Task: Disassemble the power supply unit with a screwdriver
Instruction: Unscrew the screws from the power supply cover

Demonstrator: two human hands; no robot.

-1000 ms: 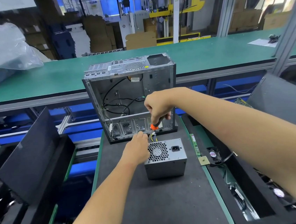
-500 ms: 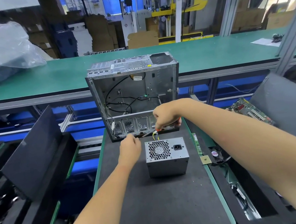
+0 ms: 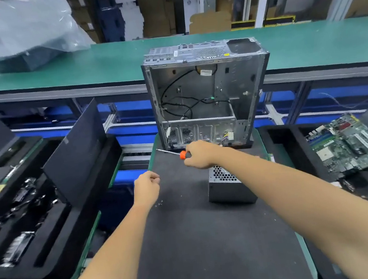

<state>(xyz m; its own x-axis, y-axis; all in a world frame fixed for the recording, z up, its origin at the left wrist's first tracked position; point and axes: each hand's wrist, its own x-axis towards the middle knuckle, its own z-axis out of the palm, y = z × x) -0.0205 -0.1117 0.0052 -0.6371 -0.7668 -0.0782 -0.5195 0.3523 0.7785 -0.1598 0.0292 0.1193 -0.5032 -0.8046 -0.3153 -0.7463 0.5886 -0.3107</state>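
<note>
A grey power supply unit (image 3: pixel 231 187) with a honeycomb fan grille stands on the black foam mat (image 3: pixel 200 240), partly hidden by my right forearm. My right hand (image 3: pixel 199 154) grips an orange-collared screwdriver (image 3: pixel 181 155) whose shaft points left over the mat, above and left of the unit. My left hand (image 3: pixel 147 188) hovers over the mat's left edge with its fingers curled; whether it holds something small is not visible. Two or three tiny screws (image 3: pixel 159 203) lie on the mat beside my left wrist.
An open, gutted computer case (image 3: pixel 205 96) stands upright at the mat's far end with loose cables inside. A black foam tray (image 3: pixel 27 212) with parts sits at left. A green motherboard (image 3: pixel 349 142) lies at right. A green conveyor bench (image 3: pixel 79 64) runs behind.
My right hand has swung the screwdriver away from the unit's top edge to the left, shaft now nearly level. My left hand has drawn back left, off the unit. The view has shifted left.
</note>
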